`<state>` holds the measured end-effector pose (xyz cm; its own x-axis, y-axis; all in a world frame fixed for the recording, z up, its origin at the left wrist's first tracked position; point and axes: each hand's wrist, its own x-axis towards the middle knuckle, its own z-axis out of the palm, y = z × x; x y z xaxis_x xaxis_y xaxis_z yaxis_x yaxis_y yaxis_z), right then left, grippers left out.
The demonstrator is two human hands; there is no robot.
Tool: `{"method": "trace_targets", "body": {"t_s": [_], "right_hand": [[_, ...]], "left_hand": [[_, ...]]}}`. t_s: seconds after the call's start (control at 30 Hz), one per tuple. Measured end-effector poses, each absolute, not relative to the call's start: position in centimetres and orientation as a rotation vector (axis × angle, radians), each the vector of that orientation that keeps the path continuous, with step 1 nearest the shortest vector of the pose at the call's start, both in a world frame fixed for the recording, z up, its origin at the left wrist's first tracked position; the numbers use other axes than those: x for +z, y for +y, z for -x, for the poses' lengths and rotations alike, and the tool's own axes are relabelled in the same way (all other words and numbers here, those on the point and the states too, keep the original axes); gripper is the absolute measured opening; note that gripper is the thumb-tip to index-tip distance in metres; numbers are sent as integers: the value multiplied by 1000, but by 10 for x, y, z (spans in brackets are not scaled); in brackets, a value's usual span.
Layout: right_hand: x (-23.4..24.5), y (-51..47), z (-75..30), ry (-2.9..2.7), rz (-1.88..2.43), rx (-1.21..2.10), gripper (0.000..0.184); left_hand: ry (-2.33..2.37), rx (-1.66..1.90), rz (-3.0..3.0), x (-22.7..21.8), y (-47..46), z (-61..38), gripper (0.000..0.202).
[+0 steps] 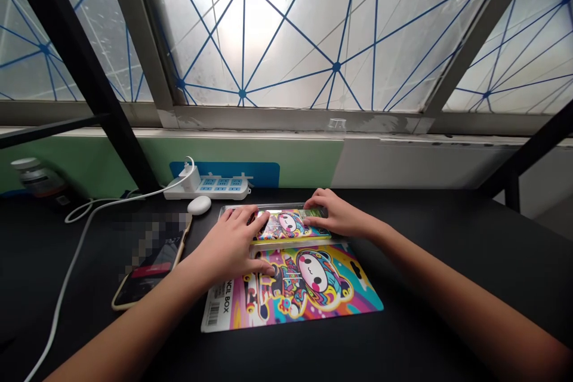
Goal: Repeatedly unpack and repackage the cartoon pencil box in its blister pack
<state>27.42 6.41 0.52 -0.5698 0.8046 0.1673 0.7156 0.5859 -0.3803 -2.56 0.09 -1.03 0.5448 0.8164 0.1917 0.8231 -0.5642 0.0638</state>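
Observation:
A colourful pencil box (286, 225) with a cartoon character lies in a clear plastic tray (286, 245) on the dark desk. In front of it, flat on the desktop, is a printed backing card (313, 286) with a barcode and part of the words "PENCIL BOX". My left hand (237, 242) rests spread over the left end of the tray and box, its thumb on the card. At the right end, my right hand (333, 213) grips the pencil box, fingers at the far side and thumb nearer me. Both hands partly cover the box.
Left of the box lies a phone (154, 265), with a small white rounded case (199, 205) behind it. A power strip (215, 188) with a plugged-in white cable (74, 268) stands by the wall. A dark bottle (42, 182) is at far left. Black frame bars (85, 59) slant upward.

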Motion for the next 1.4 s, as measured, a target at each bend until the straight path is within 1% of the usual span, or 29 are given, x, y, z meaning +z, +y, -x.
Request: {"method": "trace_targets", "body": {"t_s": [0.1, 0.17, 0.23, 0.3, 0.47, 0.53, 0.73, 0.87, 0.93, 1.07, 1.17, 1.27, 1.4], "right_hand": [[11, 58, -274, -2541, 1287, 442, 62], [13, 56, -273, -2558, 1321, 452, 65], [14, 55, -271, -2564, 1349, 444, 63], [14, 56, -270, -2558, 1369, 420, 59], [12, 56, -268, -2531, 1384, 316, 52], [11, 54, -268, -2520, 1371, 261, 52], [11, 38, -264, -2455, 1299, 48, 52], [12, 30, -258, -2422, 1242, -64, 51], [16, 25, -256, -2408, 1213, -123, 48], [34, 4, -257, -2345, 1104, -314, 37], [43, -27, -265, -2300, 939, -526, 35], [32, -59, -282, -2332, 808, -631, 30], [-5, -83, -304, -2429, 702, -635, 35]], "left_hand": [[-1460, -296, 2714, -12, 1, 25, 101], [-1441, -292, 2705, -12, 0, 25, 101], [-1409, -298, 2702, -10, 0, 25, 100], [-1385, -304, 2697, -8, -1, 25, 95], [-1394, -349, 2692, -1, 2, 24, 68], [-1421, -398, 2667, 0, 5, 25, 61], [-1438, -510, 2531, -3, 13, 32, 57], [-1389, -606, 2498, 0, 16, 37, 60], [-1314, -650, 2478, 7, 14, 39, 60], [-1051, -791, 2350, 31, -6, 38, 40], [-900, -902, 2281, 42, -37, 35, 36], [-814, -900, 2374, 34, -68, 36, 35], [-806, -818, 2547, -3, -90, 46, 41]]}}
